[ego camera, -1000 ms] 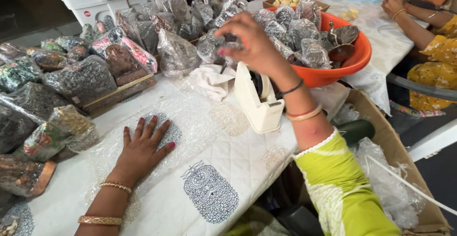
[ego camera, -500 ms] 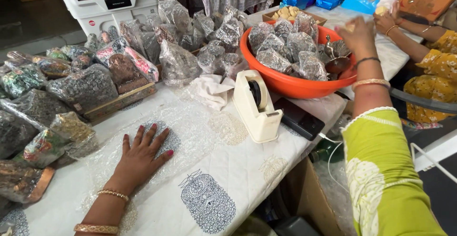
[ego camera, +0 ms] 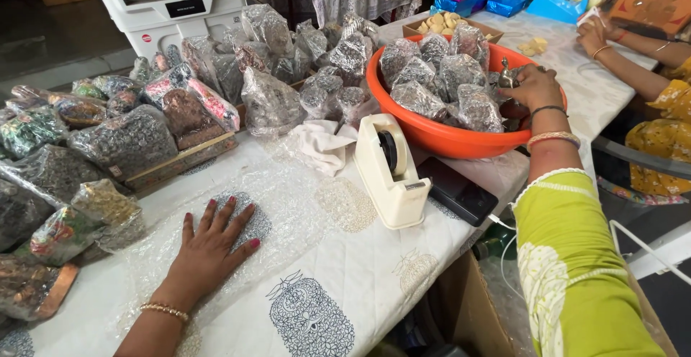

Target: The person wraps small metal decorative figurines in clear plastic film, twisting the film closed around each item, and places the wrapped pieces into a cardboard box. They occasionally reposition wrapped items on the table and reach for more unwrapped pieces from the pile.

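Left hand [ego camera: 213, 245]: flat, fingers spread, palm down on a sheet of bubble wrap [ego camera: 288, 213]; released, gripping nothing.
Bubble wrap: spread on the white printed tablecloth [ego camera: 360, 278], near the front edge, left of the tape dispenser [ego camera: 392, 173].
Right hand [ego camera: 536, 89]: reached into the orange basin [ego camera: 439, 137], fingers curled around a small dark metal object [ego camera: 509, 76]; how firmly it is gripped cannot be told.
Basin: full of wrapped bundles [ego camera: 432, 76], sits just behind the dispenser.
Phone [ego camera: 457, 191]: dark, flat, just beside the dispenser, under the basin's rim.
Left side: bagged items [ego camera: 126, 141] piled on the table.
Far right: another person's hands [ego camera: 594, 37] on the table, well apart.
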